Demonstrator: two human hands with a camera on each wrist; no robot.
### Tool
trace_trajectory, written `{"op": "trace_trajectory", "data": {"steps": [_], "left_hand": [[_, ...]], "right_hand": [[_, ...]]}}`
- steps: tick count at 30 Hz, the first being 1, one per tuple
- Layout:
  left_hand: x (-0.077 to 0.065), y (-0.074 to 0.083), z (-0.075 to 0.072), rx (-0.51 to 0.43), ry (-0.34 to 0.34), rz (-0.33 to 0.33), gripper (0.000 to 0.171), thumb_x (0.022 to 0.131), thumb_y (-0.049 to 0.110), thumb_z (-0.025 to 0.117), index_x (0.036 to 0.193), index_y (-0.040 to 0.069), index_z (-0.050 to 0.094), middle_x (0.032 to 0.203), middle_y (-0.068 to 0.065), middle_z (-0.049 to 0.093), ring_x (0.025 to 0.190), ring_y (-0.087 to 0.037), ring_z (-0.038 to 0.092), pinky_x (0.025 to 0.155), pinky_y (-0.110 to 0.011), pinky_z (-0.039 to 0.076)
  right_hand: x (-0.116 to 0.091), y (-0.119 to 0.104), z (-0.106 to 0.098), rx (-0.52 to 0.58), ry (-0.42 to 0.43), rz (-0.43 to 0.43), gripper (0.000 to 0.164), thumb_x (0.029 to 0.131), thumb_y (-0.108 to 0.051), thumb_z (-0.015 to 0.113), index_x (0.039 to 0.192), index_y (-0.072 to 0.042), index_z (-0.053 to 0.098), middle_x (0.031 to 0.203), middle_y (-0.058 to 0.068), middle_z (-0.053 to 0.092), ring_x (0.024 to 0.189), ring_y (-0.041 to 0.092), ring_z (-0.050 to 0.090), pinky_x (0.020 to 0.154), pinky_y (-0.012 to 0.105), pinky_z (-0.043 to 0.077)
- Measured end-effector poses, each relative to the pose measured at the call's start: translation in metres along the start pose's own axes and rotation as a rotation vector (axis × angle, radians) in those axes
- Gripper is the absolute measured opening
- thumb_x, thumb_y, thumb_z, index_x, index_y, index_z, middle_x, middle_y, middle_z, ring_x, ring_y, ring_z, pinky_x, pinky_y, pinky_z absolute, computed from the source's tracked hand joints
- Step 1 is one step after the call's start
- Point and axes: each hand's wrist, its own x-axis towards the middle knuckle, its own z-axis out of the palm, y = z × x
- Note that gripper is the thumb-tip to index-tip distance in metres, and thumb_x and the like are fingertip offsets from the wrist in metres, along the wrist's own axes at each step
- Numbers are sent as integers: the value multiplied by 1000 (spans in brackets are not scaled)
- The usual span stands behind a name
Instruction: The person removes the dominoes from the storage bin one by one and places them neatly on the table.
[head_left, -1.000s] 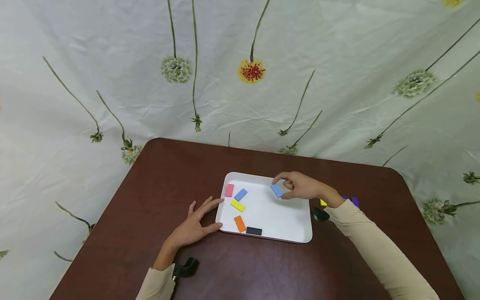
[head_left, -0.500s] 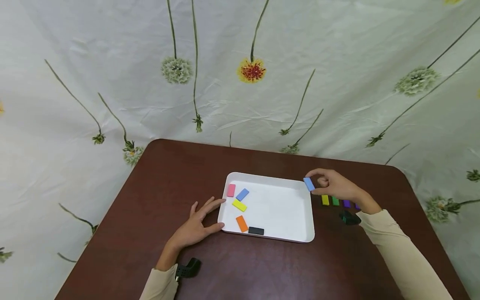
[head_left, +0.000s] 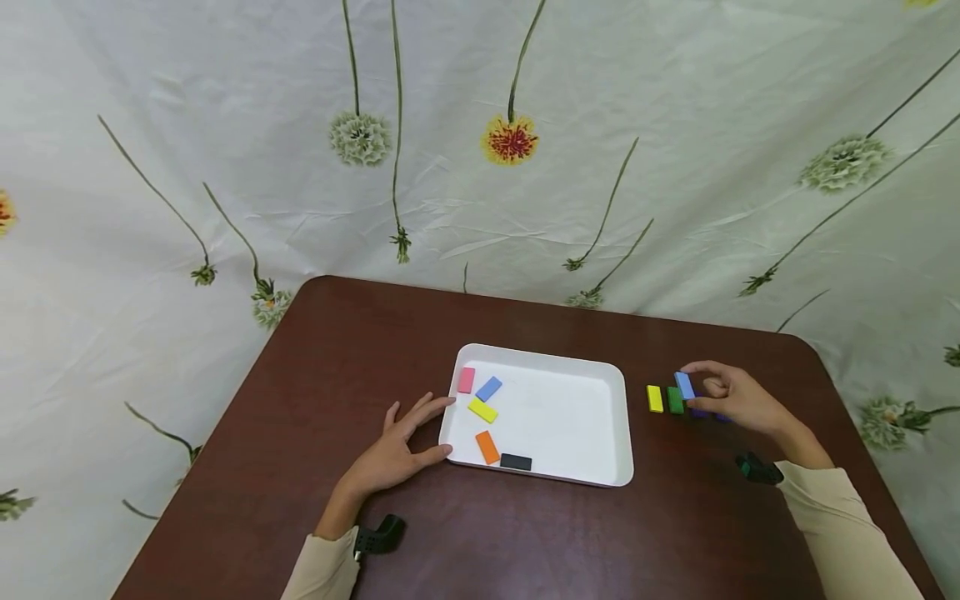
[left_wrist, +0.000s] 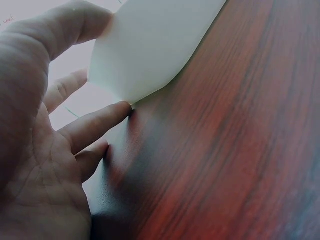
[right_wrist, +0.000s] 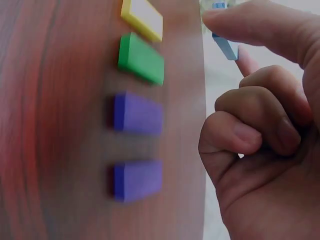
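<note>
blue block [head_left: 683,385]: pinched between thumb and forefinger of the right hand [head_left: 731,398], lifted just above the table [head_left: 375,333], right of the tray [head_left: 618,425] and well apart from it
right hand grip: closed on the blue block at its short ends or edges; other fingers [right_wrist: 250,137] curled into the palm, holding nothing else
left hand [head_left: 393,454]: flat and relaxed on the table, fingertips [left_wrist: 122,107] touching the tray's left rim, gripping nothing
row beside the tray: yellow block [head_left: 655,398] nearest the tray, then green block [head_left: 675,400], then two purple blocks [right_wrist: 137,114], mostly hidden under the right hand in the head view, plain in the right wrist view
step in hand, as judged: setting the blue block down with the row right of the tray
doing it well: best lowered flat, long edge level with the neighbours, kept clear of the green block so nothing gets nudged; release only once the underside rests on the wood; left hand better kept steady on the tray
long axis of the blue block: runs roughly away from the body, tilted a little left at the far end, close to the lie of the yellow and green blocks
facing: broad face up and slightly toward the head camera; exact tilt hard to tell
inside the tray: pink block [head_left: 467,380], second blue block [head_left: 489,388], second yellow block [head_left: 483,410], orange block [head_left: 487,447], black block [head_left: 516,462], all toward its left and near side
</note>
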Motion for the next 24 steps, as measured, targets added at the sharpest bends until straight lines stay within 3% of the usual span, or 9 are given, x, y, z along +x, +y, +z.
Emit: {"op": "trace_trajectory", "data": {"steps": [11, 17, 24], "left_hand": [[0, 0, 1, -13, 5, 39, 69, 89, 31, 77, 151, 29, 45, 160, -11, 38, 153, -37, 20, 116, -65, -11], [1, 0, 0, -18, 8, 38, 68, 89, 31, 77, 150, 28, 46, 160, -12, 37, 153, -37, 20, 115, -66, -11], [2, -1, 1, -21, 4, 35, 68, 89, 30, 77, 150, 27, 46, 160, -12, 38, 153, -37, 21, 116, -66, -11]], "right_hand": [[-38, 22, -20, -107, 93, 66, 44, 91, -8, 73, 130, 2, 53, 69, -1, 11, 54, 15, 16, 56, 28, 31], [-49, 39, -29, -140, 103, 64, 46, 92, -3, 70, 131, 9, 50, 69, 1, 12, 54, 17, 17, 60, 27, 29], [-59, 63, -33, -124, 94, 158, 50, 94, -6, 68, 134, 13, 46, 66, -4, 15, 53, 9, 20, 61, 25, 29]]}}
